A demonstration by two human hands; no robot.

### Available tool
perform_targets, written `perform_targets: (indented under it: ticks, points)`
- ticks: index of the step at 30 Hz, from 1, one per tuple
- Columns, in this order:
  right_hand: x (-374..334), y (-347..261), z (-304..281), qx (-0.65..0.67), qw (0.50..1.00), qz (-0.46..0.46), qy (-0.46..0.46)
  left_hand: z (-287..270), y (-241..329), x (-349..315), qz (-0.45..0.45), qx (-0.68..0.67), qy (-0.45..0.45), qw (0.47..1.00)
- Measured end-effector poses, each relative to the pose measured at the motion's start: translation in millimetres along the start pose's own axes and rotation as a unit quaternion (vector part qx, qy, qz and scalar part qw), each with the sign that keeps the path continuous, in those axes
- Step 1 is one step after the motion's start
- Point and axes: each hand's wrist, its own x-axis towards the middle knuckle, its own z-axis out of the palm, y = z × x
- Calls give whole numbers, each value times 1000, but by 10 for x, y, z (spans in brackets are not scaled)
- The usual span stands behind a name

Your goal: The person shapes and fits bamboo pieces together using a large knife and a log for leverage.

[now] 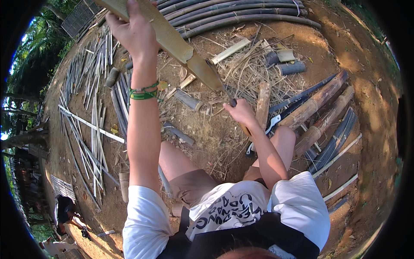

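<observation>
A long, wide piece of split yellowish bamboo [172, 39] slants from the upper left down toward the middle. My left hand [136, 32] grips its edge near the upper end, with green bracelets on that wrist. My right hand [241, 114] is closed around the handle of a knife [229, 92], whose dark blade meets the lower end of the bamboo. Most of the blade is hidden behind or against the bamboo, so its full shape does not show. Bamboo shavings [241, 69] litter the ground beneath.
Long dark bamboo poles [241, 19] lie at the far side. Split strips [92, 142] spread across the left. Thick cut bamboo poles [319, 101] lie on the right, beside a white tool handle [273, 123]. Another person [64, 211] bends over at the lower left.
</observation>
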Motion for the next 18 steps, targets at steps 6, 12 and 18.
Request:
perform_targets:
  ticks: [6,12,18]
  points:
    - [28,-34,168,-35,998,60,-2,-131,333,649,-29,-128,-117,984]
    - [-25,108,208,170,979,65,-89,173,656,728,25,-139,-147,979]
    - [-128,728,348,743,553,-35,-376,296,657,586,18,-238,-176,955]
